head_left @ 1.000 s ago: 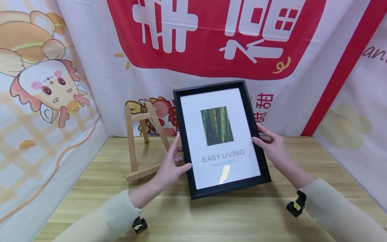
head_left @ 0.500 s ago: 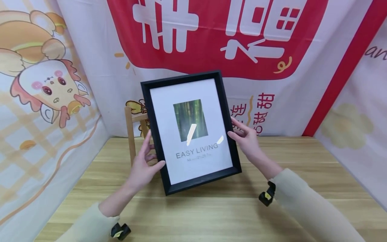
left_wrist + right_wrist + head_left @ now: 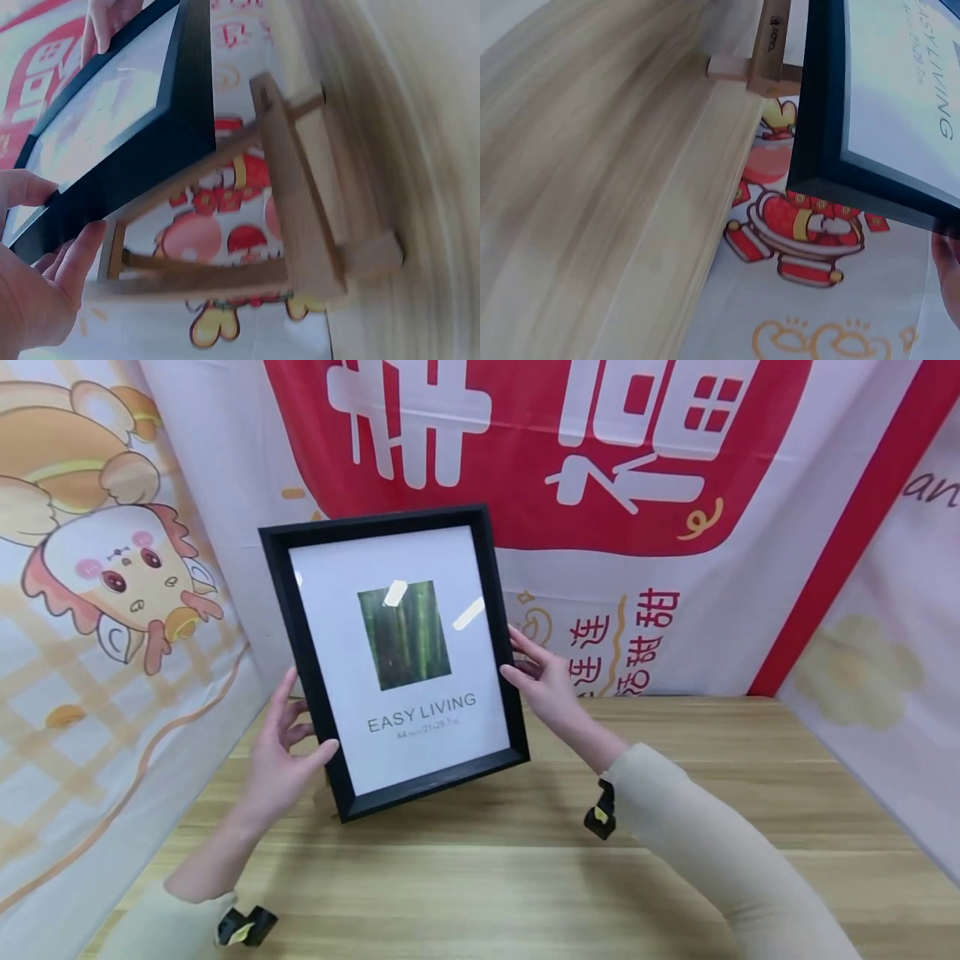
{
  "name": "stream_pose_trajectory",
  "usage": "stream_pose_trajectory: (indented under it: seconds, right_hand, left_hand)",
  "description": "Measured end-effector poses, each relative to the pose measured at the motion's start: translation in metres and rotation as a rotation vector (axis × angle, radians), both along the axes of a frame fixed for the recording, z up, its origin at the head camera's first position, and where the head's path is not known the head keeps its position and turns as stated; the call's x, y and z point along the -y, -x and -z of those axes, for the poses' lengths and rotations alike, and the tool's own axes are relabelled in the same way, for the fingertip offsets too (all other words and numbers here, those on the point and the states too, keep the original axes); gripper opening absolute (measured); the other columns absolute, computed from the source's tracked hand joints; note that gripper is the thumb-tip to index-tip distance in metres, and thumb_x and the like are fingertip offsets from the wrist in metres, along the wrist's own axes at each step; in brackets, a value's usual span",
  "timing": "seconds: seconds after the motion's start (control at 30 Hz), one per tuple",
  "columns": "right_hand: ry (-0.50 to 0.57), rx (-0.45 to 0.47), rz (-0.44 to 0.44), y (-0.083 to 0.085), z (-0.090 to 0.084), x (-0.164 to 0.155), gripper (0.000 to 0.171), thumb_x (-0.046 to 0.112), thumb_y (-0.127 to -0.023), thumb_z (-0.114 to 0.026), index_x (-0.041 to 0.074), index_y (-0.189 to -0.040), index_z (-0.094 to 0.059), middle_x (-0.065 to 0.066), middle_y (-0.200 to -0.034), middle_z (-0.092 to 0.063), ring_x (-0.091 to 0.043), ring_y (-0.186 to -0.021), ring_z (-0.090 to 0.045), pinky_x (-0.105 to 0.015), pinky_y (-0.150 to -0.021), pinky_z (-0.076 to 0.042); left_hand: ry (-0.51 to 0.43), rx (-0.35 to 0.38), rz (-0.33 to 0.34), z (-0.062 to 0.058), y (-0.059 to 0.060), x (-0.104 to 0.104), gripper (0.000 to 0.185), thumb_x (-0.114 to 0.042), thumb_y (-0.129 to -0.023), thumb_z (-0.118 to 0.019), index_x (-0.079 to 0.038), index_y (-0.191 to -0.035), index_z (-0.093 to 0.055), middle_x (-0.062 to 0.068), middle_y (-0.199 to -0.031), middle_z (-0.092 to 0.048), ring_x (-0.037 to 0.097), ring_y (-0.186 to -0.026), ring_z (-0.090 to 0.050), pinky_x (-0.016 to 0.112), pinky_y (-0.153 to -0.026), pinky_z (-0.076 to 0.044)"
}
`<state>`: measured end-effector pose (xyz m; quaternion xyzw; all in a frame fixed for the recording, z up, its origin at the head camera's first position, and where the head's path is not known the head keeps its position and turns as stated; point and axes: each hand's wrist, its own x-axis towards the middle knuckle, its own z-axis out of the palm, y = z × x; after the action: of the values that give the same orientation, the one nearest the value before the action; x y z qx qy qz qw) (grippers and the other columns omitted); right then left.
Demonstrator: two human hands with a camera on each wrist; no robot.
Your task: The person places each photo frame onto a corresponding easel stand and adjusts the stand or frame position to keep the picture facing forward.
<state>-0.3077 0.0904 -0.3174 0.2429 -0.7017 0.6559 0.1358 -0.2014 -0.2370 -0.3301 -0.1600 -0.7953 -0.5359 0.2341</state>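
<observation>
A black picture frame [image 3: 408, 764] with a white "EASY LIVING" sheet and a bamboo picture is held up, tilted, between both hands. My left hand [image 3: 273, 764] grips its left side, thumb at the front edge and fingers behind. On the opposite side, my right hand [image 3: 551, 689] pinches the edge the same way. A small wooden easel [image 3: 296, 202] stands behind the frame; the head view shows almost none of it. The left wrist view shows the frame in front of the easel's legs. Whether frame and easel touch, I cannot tell.
The wood-grain table [image 3: 465, 885] spreads under the arms. A white cloth backdrop [image 3: 712, 627] with red print hangs along the table's back edge. Patterned cloth walls [image 3: 120, 710] stand at the left and right.
Both hands have carried the picture frame left and somewhat upward. The easel, in plain sight a second ago, is now nearly all covered by it in the head view.
</observation>
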Motion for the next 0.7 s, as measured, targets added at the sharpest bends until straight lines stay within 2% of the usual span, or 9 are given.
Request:
stream_pose_trajectory:
  seconds: [0.23,0.4,0.5,0.7]
  right_hand:
    - [0.052,-0.103,-0.035,0.011,-0.008,0.033,0.057,-0.01,-0.09,-0.06,0.004,-0.144,-0.046,-0.019,-0.132,-0.054,-0.031,-0.115,-0.058,-0.031,-0.095,-0.05]
    - [0.062,-0.109,-0.048,0.018,-0.013,0.053,0.057,-0.007,-0.093,-0.058,0.007,-0.146,-0.045,-0.018,-0.135,-0.053,-0.03,-0.115,-0.058,-0.032,-0.094,-0.051]
    - [0.065,-0.119,-0.045,0.021,-0.016,0.063,0.056,-0.009,-0.093,-0.057,0.005,-0.146,-0.043,-0.021,-0.135,-0.052,-0.032,-0.114,-0.058,-0.035,-0.094,-0.05]
    - [0.06,-0.147,-0.036,0.005,-0.024,0.077,0.053,-0.014,-0.091,-0.056,-0.008,-0.142,-0.042,-0.03,-0.131,-0.052,-0.039,-0.114,-0.056,-0.046,-0.096,-0.048]
  left_hand:
    - [0.014,-0.056,-0.136,-0.011,0.004,0.017,0.098,0.02,-0.082,-0.059,-0.025,-0.157,-0.016,0.021,-0.139,-0.043,0.008,-0.095,-0.053,0.014,-0.056,-0.053]
    - [0.038,-0.097,-0.21,-0.017,0.008,0.028,0.097,0.019,-0.082,-0.059,-0.027,-0.157,-0.018,0.017,-0.136,-0.047,0.008,-0.094,-0.054,0.012,-0.057,-0.051]
    - [0.026,-0.098,-0.231,-0.018,0.01,0.034,0.096,0.018,-0.083,-0.059,-0.028,-0.156,-0.018,0.015,-0.131,-0.05,0.008,-0.091,-0.056,0.011,-0.058,-0.052]
    - [0.005,-0.111,-0.236,-0.011,0.017,0.046,0.094,0.02,-0.082,-0.057,-0.026,-0.156,-0.022,0.009,-0.128,-0.052,0.01,-0.09,-0.057,0.012,-0.058,-0.052]
